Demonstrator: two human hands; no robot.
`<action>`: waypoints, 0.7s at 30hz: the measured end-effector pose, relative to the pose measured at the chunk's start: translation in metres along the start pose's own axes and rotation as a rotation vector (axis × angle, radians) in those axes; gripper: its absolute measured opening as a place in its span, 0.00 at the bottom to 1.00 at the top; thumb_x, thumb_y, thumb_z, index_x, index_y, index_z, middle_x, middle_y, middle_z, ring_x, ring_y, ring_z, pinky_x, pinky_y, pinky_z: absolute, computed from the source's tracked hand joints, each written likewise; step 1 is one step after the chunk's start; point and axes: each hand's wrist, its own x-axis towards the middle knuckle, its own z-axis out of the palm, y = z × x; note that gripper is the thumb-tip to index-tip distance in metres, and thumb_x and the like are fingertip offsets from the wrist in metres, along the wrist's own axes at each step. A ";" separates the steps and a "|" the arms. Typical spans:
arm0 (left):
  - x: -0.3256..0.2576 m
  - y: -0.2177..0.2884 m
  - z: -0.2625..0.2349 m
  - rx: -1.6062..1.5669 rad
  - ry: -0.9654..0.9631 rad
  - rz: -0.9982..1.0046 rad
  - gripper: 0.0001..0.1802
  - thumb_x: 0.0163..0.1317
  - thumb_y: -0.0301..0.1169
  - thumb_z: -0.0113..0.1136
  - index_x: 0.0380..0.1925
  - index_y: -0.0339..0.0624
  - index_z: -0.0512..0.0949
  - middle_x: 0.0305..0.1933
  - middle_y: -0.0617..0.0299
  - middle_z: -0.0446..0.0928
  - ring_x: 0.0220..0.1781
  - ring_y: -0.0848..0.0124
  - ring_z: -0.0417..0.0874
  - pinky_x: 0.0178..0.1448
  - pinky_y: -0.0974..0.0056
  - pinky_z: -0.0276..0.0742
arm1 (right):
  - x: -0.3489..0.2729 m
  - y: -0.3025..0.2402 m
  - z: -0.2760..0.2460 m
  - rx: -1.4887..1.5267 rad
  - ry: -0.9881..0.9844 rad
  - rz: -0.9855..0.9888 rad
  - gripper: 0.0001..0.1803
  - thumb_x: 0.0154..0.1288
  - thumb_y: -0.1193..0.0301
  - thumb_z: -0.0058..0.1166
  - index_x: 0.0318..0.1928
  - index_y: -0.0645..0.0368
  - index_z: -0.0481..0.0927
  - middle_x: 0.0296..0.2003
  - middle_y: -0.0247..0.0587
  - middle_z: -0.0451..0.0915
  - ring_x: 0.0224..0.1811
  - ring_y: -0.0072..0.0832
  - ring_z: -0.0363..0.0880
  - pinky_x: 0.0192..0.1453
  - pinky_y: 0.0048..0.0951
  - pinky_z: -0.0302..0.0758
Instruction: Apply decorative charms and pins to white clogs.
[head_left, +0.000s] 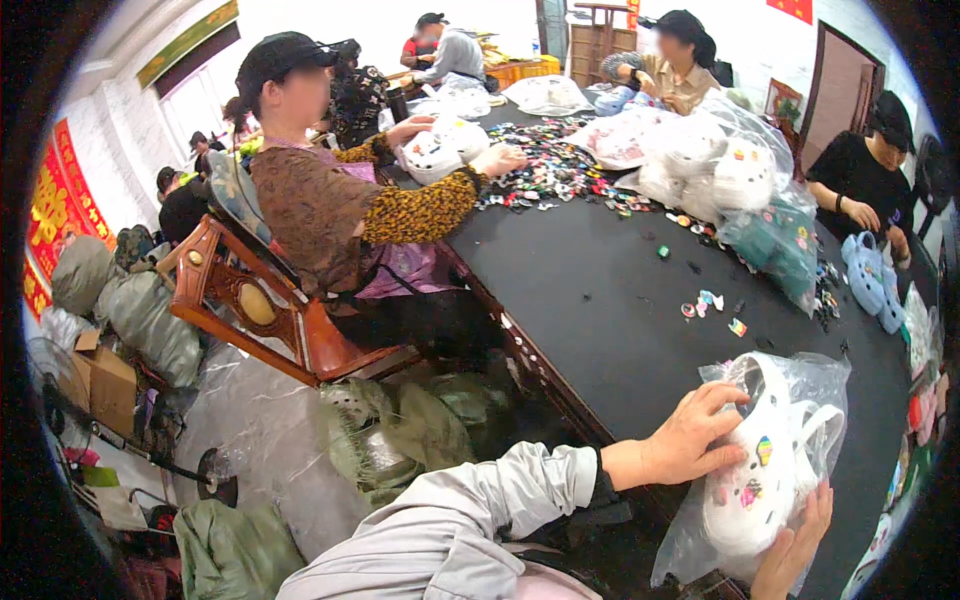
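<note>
A pair of white foam clogs [740, 490] with small colourful charms lies in a clear plastic bag [830, 385] at the table's near edge. My left hand [690, 440] grips the clogs' left side through the bag, thumb and fingers bent over it. Against their lower right side my right hand [797, 540] holds the bag, its fingers pressed to the plastic and its palm partly out of view. A few loose shoe charms [705, 303] are scattered on the black tabletop just beyond the bag.
The black table [560, 290] carries a large heap of charms [560, 165] and bagged white clogs [700, 160]. Co-workers sit around it; one at right handles blue clogs [873, 280]. A wooden chair [260, 300] and green sacks [410, 440] stand at left.
</note>
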 end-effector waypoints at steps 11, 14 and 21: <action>0.057 0.050 -0.026 -0.033 -0.244 0.202 0.15 0.58 0.40 0.61 0.35 0.42 0.72 0.34 0.57 0.69 0.45 0.57 0.73 0.57 0.47 0.61 | -0.063 0.010 0.015 0.085 -0.098 0.262 0.33 0.72 0.56 0.41 0.68 0.68 0.59 0.67 0.60 0.59 0.70 0.52 0.56 0.73 0.48 0.51; 0.053 0.065 -0.032 -0.050 -0.246 0.270 0.15 0.54 0.39 0.63 0.28 0.44 0.69 0.32 0.58 0.68 0.40 0.58 0.73 0.56 0.48 0.62 | -0.071 0.010 0.016 0.121 -0.098 0.370 0.37 0.70 0.53 0.43 0.68 0.68 0.58 0.68 0.60 0.56 0.71 0.51 0.54 0.74 0.47 0.49; -0.003 0.036 -0.040 -0.117 -0.275 -0.034 0.15 0.54 0.37 0.66 0.33 0.41 0.74 0.34 0.57 0.73 0.40 0.56 0.75 0.50 0.53 0.67 | -0.069 -0.009 0.010 0.126 0.065 0.413 0.14 0.67 0.74 0.44 0.50 0.66 0.71 0.57 0.57 0.69 0.60 0.50 0.67 0.65 0.45 0.60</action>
